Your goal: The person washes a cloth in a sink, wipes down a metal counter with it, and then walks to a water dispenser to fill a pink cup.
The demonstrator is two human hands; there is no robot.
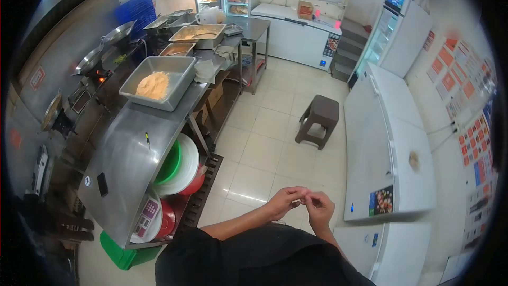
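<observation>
both hands (302, 204) — fingertips touching — held over the tiled floor (264, 148).

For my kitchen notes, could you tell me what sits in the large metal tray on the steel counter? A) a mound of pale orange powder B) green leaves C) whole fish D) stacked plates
A: the metal tray on the steel counter holds a pale orange powdery mound.

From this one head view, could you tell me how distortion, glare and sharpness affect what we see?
Head view: strong fisheye bends the steel counter and the chest freezers, with black corners; glare streaks the floor tiles; the left hand and right hand meet, too small and soft to show anything between the fingers.
</observation>
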